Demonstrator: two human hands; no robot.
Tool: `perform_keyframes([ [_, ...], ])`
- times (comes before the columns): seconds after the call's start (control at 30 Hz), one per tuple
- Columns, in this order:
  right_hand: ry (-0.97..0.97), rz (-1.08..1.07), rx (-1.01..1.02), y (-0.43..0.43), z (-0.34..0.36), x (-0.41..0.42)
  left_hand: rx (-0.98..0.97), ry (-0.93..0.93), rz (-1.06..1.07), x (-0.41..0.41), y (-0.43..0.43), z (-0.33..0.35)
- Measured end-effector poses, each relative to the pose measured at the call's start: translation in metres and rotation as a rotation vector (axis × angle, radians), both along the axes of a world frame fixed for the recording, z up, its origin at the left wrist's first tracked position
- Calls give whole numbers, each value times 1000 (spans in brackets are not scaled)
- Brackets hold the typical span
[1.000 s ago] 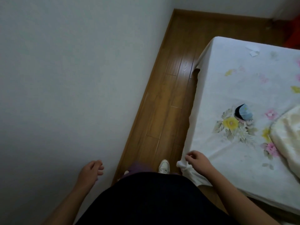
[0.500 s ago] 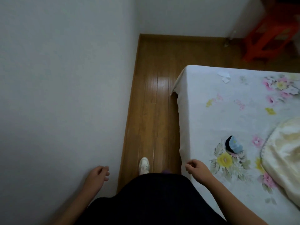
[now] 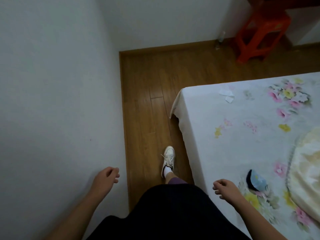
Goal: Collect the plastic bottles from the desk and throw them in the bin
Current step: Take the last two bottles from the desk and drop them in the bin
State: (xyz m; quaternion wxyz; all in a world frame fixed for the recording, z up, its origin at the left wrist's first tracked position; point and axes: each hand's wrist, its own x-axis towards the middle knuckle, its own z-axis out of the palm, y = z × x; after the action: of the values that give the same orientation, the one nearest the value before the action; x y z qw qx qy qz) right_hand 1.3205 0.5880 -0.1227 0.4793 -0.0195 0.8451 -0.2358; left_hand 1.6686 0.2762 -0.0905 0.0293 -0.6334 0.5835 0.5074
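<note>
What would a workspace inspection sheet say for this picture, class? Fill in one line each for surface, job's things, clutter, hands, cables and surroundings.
Surface: wooden floor strip between wall and bed; no desk in view.
Job's things: nothing seen.
Clutter: paper scraps, a dark and blue cloth and a quilt on the bed.
Hands: left hand and right hand both loosely curled, empty.
Cables: nothing seen.
Surroundings: red stool by the far wall.

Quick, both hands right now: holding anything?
Left hand: open, fingers loosely curled, holding nothing.
Right hand: open, fingers loosely curled, holding nothing.
</note>
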Motion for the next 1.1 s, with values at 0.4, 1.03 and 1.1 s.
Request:
perform_keyframes([
  [0.4, 29, 369, -223, -338, 48, -154, -17, -35, 238, -103, -166, 15],
  [1.03, 39, -34, -58, -531, 39, -306, -31, 32, -89, -350, -537, 24],
  [1.1, 17, -114, -28, -531, 36, -315, -31, 33, -160, -385, -564, 28],
])
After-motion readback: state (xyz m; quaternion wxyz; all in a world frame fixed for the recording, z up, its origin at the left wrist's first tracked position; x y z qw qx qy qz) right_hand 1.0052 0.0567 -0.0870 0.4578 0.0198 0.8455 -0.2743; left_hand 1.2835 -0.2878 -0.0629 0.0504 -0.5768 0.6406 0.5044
